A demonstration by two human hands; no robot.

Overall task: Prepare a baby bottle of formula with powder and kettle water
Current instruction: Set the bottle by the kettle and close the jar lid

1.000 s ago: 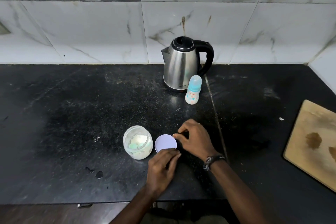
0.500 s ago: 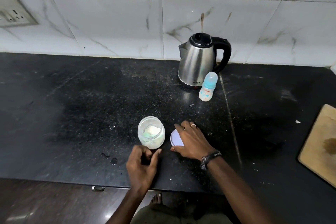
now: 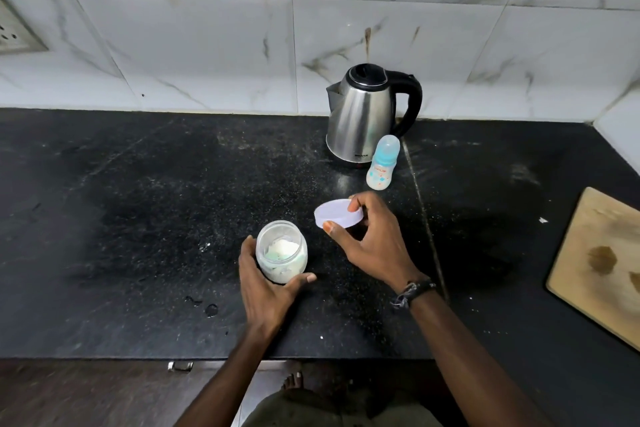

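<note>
An open clear jar [image 3: 281, 251] with white powder and a pale green scoop inside stands on the black counter [image 3: 138, 218]. My left hand [image 3: 266, 284] curls round its near side. My right hand [image 3: 374, 243] pinches the jar's white round lid [image 3: 337, 217] between thumb and fingers, lifted just right of the jar. Behind it a small baby bottle [image 3: 382, 167] with a blue capped top stands upright beside the steel kettle [image 3: 363, 118], whose black handle points right.
A wooden cutting board [image 3: 599, 260] lies at the right edge. A wall socket [image 3: 14, 35] sits on the tiled wall at far left. Water drops [image 3: 207, 307] dot the counter near its front edge.
My right hand has picked the lid up off the counter. My left hand has moved forward and taken hold of the jar.
</note>
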